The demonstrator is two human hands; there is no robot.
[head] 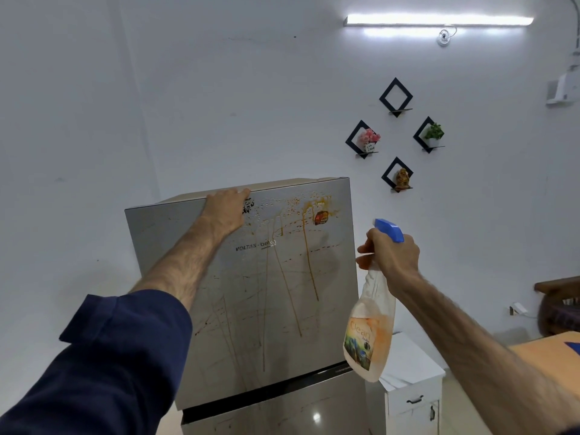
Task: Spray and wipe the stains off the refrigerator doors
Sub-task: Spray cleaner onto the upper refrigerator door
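The refrigerator's upper door (251,293) stood straight ahead, wet with droplets near its top and streaked by orange-brown stains (309,262) running down its face. The left hand (226,210) lay over the door's top edge, its fingers hooked over the rim. The right hand (390,254) held the spray bottle (370,334) just right of the door, fingers wrapped round neck and trigger. Spraying looked under way; wiping seemed not yet begun, and no cloth showed. The lower door (282,416) below also bore faint marks
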